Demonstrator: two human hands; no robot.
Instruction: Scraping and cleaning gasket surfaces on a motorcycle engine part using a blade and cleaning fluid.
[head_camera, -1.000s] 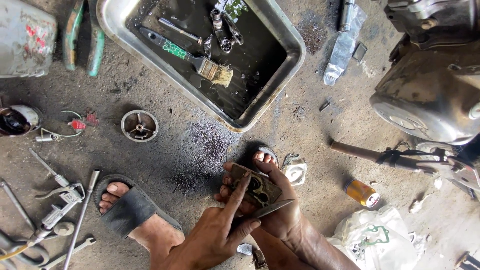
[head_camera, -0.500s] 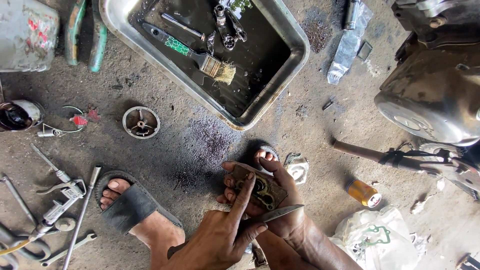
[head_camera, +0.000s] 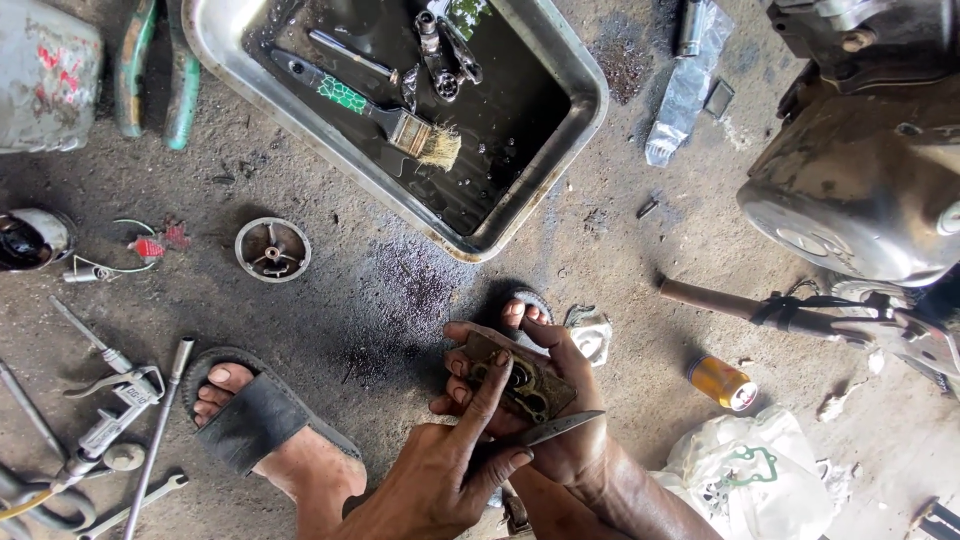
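Both hands meet low in the head view, just in front of the person's crouched body. Right hand (head_camera: 570, 430) cups a flat, brownish, grimy metal engine cover plate (head_camera: 520, 385) from beneath, fingers wrapped up around its far edge, gripping it firmly. The plate's long axis runs from upper left to lower right, tilted face-up toward the camera. Left hand (head_camera: 450, 470) lies on top and is the nearer one: its index finger stretches straight along the plate's face, while thumb and remaining fingers pinch a thin grey metal blade (head_camera: 560, 428) that points right, its edge lying flat against the plate's near rim. Sandalled feet flank the hands on stained concrete floor (head_camera: 620, 260). Farther off sits a steel tray (head_camera: 590, 100) holding a green-handled brush (head_camera: 400, 125).
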